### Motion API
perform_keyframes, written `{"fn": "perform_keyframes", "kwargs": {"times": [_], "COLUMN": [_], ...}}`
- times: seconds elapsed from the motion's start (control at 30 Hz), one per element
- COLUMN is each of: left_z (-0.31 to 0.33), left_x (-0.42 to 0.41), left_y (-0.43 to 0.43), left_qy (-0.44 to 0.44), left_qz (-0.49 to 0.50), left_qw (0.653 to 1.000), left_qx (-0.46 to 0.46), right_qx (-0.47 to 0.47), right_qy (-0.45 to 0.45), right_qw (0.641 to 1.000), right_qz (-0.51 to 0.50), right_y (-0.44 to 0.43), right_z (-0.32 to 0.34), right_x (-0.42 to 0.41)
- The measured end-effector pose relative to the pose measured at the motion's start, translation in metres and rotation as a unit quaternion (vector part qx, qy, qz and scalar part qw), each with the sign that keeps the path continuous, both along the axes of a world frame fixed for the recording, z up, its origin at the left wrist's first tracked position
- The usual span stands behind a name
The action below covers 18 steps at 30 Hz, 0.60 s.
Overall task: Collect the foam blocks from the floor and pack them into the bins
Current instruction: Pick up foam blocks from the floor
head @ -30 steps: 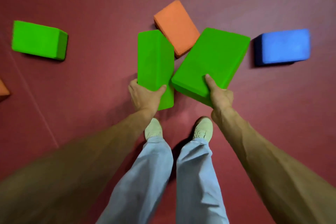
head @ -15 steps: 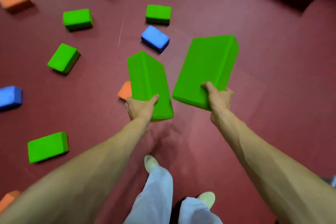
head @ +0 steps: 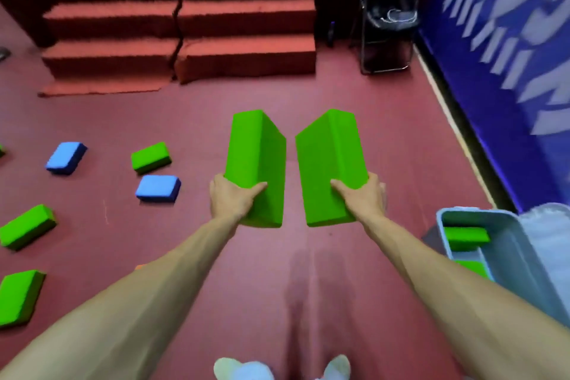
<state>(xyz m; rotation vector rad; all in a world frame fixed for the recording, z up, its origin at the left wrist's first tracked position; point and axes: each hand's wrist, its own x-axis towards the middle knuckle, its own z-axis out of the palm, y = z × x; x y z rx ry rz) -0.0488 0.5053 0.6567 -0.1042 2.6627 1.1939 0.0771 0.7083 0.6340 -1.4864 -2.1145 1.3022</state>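
Note:
My left hand (head: 234, 199) grips the near end of a green foam block (head: 254, 157), held up in front of me above the floor. My right hand (head: 362, 197) grips a second green foam block (head: 330, 163) the same way, a narrow gap apart from the first. A pale blue bin (head: 521, 253) stands at the lower right, off to the right of my right arm, with green blocks (head: 465, 237) inside. More green blocks (head: 151, 157) and blue blocks (head: 159, 187) lie scattered on the red floor to my left.
Red carpeted steps (head: 182, 40) rise at the back. A folding metal chair (head: 388, 21) stands at the back right by a blue banner wall (head: 505, 55). Red floor (head: 385, 120) stretches between me and the steps. My shoes (head: 243, 369) show at the bottom.
I have lifted both green blocks off the floor and stood up, turning right. The steps, the chair and the bin have come into view, and the blocks are now held parallel.

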Motion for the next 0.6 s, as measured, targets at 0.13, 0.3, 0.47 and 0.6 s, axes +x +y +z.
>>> {"fn": "perform_keyframes", "kwargs": {"times": [0.13, 0.3, 0.47, 0.6], "left_z": [0.031, 0.048, 0.045, 0.028], "left_x": [0.055, 0.134, 0.206, 0.25], "left_y": [0.109, 0.228, 0.328, 0.393], "left_qy": [0.025, 0.038, 0.033, -0.007], "left_qz": [-0.13, -0.276, -0.428, -0.496], "left_qw": [0.991, 0.96, 0.903, 0.867], "left_qx": [0.01, 0.02, 0.035, 0.051], "right_qx": [-0.012, -0.033, -0.045, -0.05], "right_qy": [0.014, 0.018, 0.028, 0.011], "right_qw": [0.995, 0.975, 0.93, 0.896], "right_qz": [-0.101, -0.22, -0.364, -0.442], "right_y": [0.077, 0.15, 0.173, 0.195], "right_z": [0.015, 0.008, 0.024, 0.011], "right_x": [0.098, 0.221, 0.322, 0.371]}}
